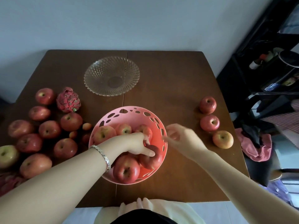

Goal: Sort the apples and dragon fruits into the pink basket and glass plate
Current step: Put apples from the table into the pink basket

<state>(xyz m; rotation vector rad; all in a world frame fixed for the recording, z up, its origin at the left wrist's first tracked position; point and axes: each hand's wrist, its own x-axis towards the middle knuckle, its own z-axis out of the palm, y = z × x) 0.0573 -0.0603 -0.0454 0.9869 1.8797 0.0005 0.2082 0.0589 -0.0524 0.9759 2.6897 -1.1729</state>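
Head view: wooden table (pixel 169 75) w/ pink basket (pixel 159 125) near front centre, glass plate (pixel 111 75) behind it, nothing on the plate. Basket holds several apples; 3 along its far side, 1 big red apple (pixel 126 170) at near edge. Left hand (pixel 137 144), bracelet (pixel 103 156) on wrist, is down inside the basket, fingers wrapped over a dark red apple (pixel 152 159) on the basket's right side, gripping it. Right hand (pixel 182 136) is just outside basket's right rim, blurred; fingers loosely curled, nothing seen in it, can't tell for sure whether open or closed.

Left of basket: cluster of approx. 10 apples on the table, plus a few small orange-red fruits next to the rim. One dragon fruit (pixel 68 100) sits at far side of that cluster, btwn two apples. A second pink one shows partly at bottom-left edge, behind the forearm. Right of basket: 3 apples in a row, well apart from the rest, the nearest yellowish apple (pixel 223 139).
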